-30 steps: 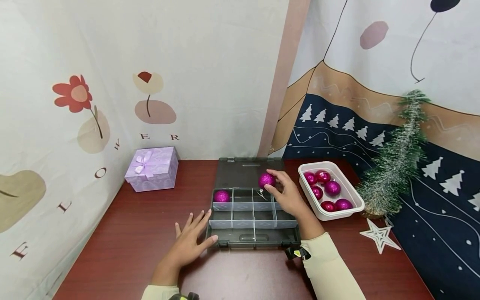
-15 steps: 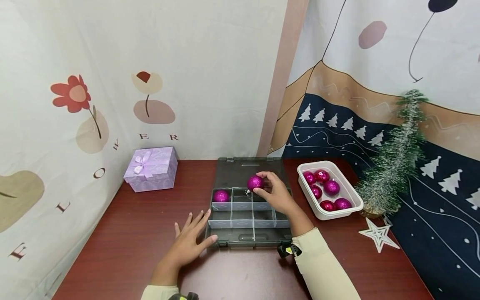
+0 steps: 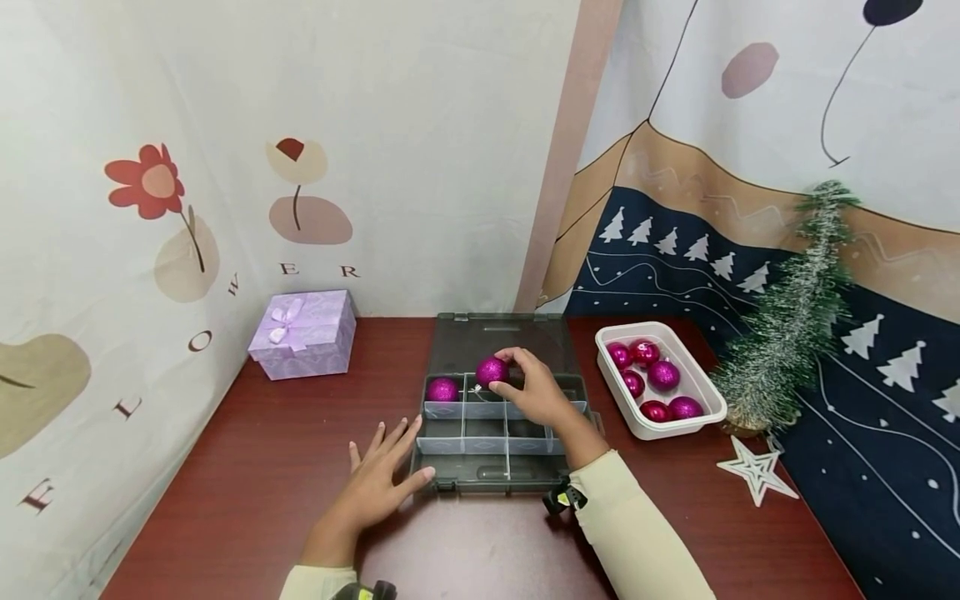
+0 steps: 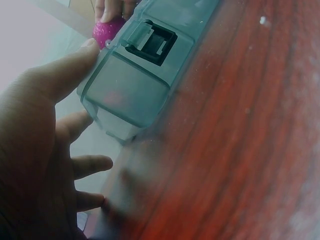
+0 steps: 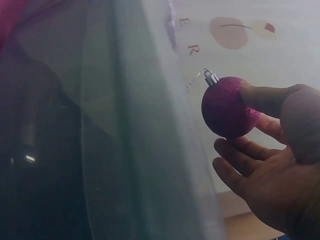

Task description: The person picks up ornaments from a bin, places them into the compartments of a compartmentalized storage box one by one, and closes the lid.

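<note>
My right hand (image 3: pixel 536 390) pinches a glittery magenta Christmas ball (image 3: pixel 492 371) between thumb and fingers, above the back row of a grey see-through divider box (image 3: pixel 480 467). In the right wrist view the ball (image 5: pixel 225 107) shows its silver cap and a thin loop pointing away from the palm. A second glitter ball (image 3: pixel 442 390) sits in the back left compartment. With fingers spread, my left hand (image 3: pixel 381 483) rests at the box's left side; in the left wrist view its thumb and a finger touch the box's corner (image 4: pixel 125 90). The box lid lies back, opened.
A white tub (image 3: pixel 712 408) with several magenta balls stands right of the box. Beyond it are a small frosted tree (image 3: pixel 795 308) and a white star (image 3: pixel 759 471). A lilac gift box (image 3: pixel 303 335) sits at the back left of the brown table (image 3: pixel 247 467).
My right hand has carried the ball leftward and slightly down, from over the third back compartment to over the second. My left hand has stayed in place.
</note>
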A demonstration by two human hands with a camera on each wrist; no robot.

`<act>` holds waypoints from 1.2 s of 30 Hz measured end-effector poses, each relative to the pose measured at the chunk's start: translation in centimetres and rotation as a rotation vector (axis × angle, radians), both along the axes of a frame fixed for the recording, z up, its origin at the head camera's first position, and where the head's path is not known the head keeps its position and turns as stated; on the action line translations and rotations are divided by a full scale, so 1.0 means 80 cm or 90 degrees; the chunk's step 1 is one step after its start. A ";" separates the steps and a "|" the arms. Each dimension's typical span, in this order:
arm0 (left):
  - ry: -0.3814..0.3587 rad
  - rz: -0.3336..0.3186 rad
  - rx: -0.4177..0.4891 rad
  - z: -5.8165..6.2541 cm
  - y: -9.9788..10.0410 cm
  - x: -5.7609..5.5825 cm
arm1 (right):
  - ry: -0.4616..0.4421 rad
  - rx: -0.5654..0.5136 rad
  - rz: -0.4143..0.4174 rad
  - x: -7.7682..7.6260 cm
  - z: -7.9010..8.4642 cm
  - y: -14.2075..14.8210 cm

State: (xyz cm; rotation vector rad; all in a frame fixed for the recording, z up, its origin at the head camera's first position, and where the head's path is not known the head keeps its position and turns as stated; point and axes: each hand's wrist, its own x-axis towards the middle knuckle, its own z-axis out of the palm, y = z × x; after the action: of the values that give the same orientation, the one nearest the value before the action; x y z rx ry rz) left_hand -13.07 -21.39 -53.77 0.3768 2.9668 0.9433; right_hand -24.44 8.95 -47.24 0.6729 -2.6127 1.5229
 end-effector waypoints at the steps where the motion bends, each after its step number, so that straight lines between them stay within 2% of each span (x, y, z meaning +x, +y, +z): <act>1: 0.000 0.000 0.000 0.000 0.000 0.000 | 0.003 0.005 -0.001 -0.001 -0.002 -0.002; 10: -0.001 -0.003 0.000 0.003 0.000 -0.001 | 0.015 0.070 -0.011 -0.002 -0.013 -0.012; 15: 0.002 -0.003 -0.001 0.005 0.000 -0.001 | 0.008 0.110 -0.024 -0.003 -0.014 -0.015; 25: -0.004 -0.001 -0.003 0.002 -0.001 0.000 | -0.021 0.178 -0.016 -0.002 -0.018 -0.016; 32: -0.005 0.001 -0.001 0.003 -0.001 0.000 | -0.053 0.198 -0.019 -0.002 -0.016 -0.018; 36: -0.008 0.000 -0.003 0.003 -0.002 0.001 | -0.066 0.182 -0.016 -0.001 -0.016 -0.015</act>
State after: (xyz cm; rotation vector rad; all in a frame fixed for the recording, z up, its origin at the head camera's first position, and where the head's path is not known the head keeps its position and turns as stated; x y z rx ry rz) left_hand -13.03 -21.52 -53.54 0.3709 2.9574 0.9359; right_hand -24.49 7.71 -48.49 0.5888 -2.9391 1.2192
